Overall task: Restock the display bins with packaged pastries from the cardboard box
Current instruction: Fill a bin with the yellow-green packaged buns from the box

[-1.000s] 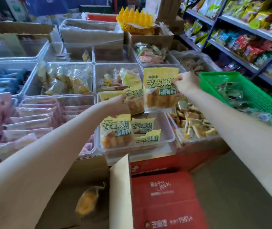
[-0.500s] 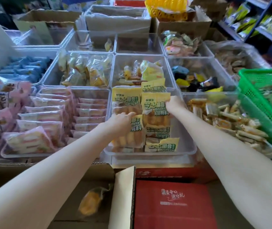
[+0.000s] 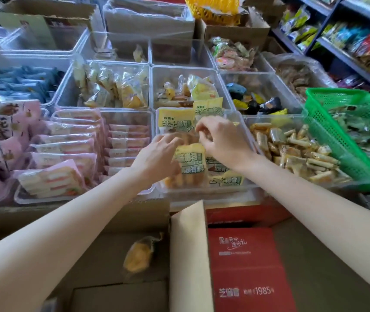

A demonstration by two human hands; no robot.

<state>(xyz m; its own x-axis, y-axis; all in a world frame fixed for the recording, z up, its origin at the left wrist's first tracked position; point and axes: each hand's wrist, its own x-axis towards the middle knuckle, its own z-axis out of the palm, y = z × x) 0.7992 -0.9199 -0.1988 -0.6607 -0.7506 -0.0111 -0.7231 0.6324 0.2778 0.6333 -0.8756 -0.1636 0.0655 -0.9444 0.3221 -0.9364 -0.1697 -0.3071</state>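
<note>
Restock approx. part-done: your left hand and right hand, close together, fingers curled, settle yellow pastry packs in the clear bin w/ room left; one pastry remains in the cardboard box.

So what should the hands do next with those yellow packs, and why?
Probably let go and reach back down for the lone pastry pack in the cardboard box. Both the left hand and the right hand are already down on the yellow packs in the clear bin, so those look placed, and the bin has room.
</note>
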